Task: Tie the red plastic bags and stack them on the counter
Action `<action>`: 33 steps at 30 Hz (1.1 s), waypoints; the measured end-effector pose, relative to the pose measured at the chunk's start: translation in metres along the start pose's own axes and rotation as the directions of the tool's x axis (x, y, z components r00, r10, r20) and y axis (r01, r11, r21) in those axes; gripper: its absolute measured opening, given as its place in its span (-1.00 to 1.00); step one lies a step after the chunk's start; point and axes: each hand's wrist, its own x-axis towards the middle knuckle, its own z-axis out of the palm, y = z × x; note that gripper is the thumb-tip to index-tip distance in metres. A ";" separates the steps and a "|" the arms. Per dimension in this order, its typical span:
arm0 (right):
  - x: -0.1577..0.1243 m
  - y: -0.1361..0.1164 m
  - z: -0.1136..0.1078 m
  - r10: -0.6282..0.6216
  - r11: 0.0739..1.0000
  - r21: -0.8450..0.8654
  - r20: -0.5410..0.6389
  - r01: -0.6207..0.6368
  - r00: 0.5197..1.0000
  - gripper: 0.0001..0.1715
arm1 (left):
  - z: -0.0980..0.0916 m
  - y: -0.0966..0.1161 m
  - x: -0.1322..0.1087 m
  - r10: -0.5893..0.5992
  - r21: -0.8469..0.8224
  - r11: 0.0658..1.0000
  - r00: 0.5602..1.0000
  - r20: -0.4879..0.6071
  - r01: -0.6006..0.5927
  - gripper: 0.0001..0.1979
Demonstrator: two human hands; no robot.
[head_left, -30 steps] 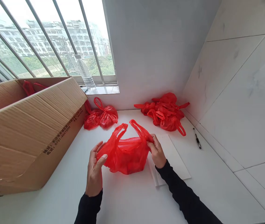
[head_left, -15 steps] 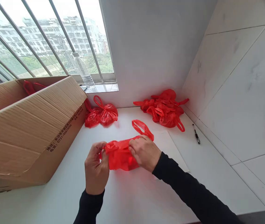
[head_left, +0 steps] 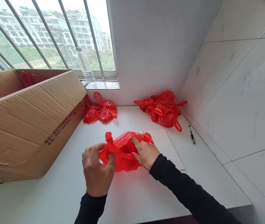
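Note:
A red plastic bag (head_left: 127, 161) lies on the white table in front of me, its mouth partly spread. My left hand (head_left: 97, 168) grips the bag's left side between thumb and fingers, with a bunched handle (head_left: 109, 137) sticking up beside it. At the mouth is my right hand (head_left: 146, 152), thumb and fingers apart and touching the film. What lies inside the bag is hidden. Under its right part is a sheet of white paper (head_left: 169, 149).
A big cardboard box (head_left: 36, 118) stands at left with red bags inside. Tied, filled red bags (head_left: 107, 112) sit beside it. A heap of red bags (head_left: 161, 109) lies at the back right, near a pen (head_left: 192, 137). A water bottle (head_left: 87, 68) stands on the sill.
The bag's mouth has opened wider. My right hand's fingers have spread from a closed grip at its edge. The bag's right handle has dropped; the left one now stands up.

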 end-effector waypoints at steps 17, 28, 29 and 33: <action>0.021 -0.028 0.030 -0.015 0.991 0.125 -0.258 0.049 0.966 -0.74 | -0.042 -0.008 -0.019 -0.384 -0.441 0.716 0.832 0.399 0.542 -0.72; 0.005 -0.009 0.024 -0.076 0.997 0.037 0.055 0.074 0.996 -0.62 | -0.054 -0.026 -0.026 -0.439 -0.525 0.628 0.818 0.371 0.575 -0.76; 0.006 -0.009 0.024 -0.095 0.995 0.031 0.065 0.093 0.993 -0.57 | -0.054 -0.026 -0.027 -0.423 -0.526 0.634 0.823 0.378 0.567 -0.77; 0.008 -0.019 0.031 -0.217 0.975 0.073 0.107 0.210 0.970 -0.48 | -0.050 -0.025 -0.032 -0.361 -0.513 0.655 0.826 0.433 0.555 -0.81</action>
